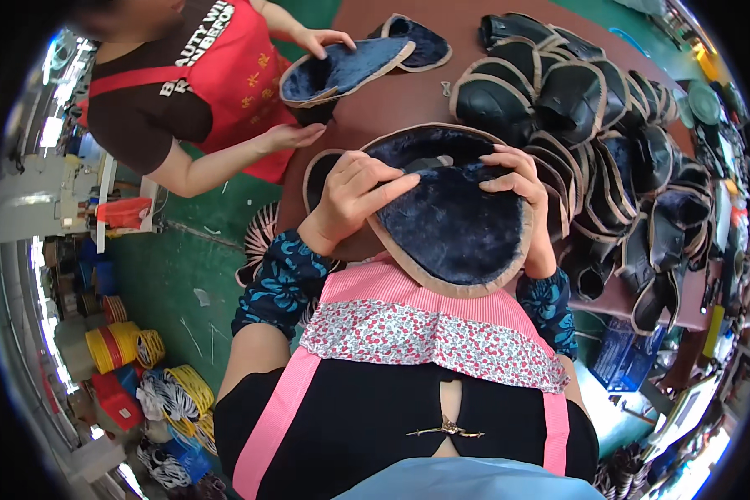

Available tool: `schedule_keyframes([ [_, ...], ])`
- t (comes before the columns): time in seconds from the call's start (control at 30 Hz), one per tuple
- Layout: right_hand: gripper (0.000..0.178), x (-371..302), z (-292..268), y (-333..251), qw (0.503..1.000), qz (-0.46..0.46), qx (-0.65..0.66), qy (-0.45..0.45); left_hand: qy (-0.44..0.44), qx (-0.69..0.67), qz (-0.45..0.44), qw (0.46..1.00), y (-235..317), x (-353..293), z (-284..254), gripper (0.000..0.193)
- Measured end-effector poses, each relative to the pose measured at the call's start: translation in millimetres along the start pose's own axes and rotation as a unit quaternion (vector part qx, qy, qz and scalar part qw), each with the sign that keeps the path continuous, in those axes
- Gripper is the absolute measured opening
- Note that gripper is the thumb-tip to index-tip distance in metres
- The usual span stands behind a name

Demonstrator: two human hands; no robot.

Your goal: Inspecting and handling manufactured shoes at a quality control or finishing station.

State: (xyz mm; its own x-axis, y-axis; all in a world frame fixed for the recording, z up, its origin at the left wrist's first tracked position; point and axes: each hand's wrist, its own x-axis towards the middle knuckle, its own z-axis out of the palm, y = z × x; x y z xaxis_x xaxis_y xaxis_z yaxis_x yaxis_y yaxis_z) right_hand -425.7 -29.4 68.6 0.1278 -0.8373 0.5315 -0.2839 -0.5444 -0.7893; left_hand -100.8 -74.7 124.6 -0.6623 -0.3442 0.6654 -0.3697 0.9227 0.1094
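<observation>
Both of my hands hold a dark blue, plush-lined slipper upper (454, 221) with tan binding round its edge. It is tilted toward me above the table's near edge, with an opening near its far side. My left hand (354, 196) is closed on its left rim, the index finger lying along the plush. Opposite, my right hand (521, 187) grips the right side, its thumb hidden behind the piece and its fingertips curled over the lining. Just left of my left hand, another dark piece with tan binding (317, 179) lies partly hidden on the table.
Piles of black slipper uppers (571, 100) cover the right of the brown table (400, 100). At the far left, a co-worker in a red apron (242, 83) holds a similar plush piece (350, 71). Yellow bundles (112, 346) stand on the green floor (175, 275).
</observation>
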Motion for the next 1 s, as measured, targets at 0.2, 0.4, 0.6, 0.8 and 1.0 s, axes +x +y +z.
schedule_keyframes([
  [0.2,0.019,28,72,27,1.0,-0.011,0.002,0.012,-0.008,0.064,-0.044,0.997,-29,-45,-29,0.033],
  [0.4,0.019,44,125,36,0.991,0.063,0.114,0.028,-0.008,0.08,-0.049,0.996,-47,-78,-57,0.036],
  [0.6,0.023,53,144,36,0.984,0.09,0.153,0.016,0.004,0.046,-0.125,0.991,-63,-93,-61,0.04],
  [0.8,0.023,51,148,37,0.988,0.086,0.131,0.013,-0.022,0.075,-0.081,0.994,-67,-97,-63,0.036],
  [1.0,0.05,30,153,50,0.962,0.21,0.132,0.115,0.012,0.124,-0.057,0.991,-74,-92,-60,0.039],
])
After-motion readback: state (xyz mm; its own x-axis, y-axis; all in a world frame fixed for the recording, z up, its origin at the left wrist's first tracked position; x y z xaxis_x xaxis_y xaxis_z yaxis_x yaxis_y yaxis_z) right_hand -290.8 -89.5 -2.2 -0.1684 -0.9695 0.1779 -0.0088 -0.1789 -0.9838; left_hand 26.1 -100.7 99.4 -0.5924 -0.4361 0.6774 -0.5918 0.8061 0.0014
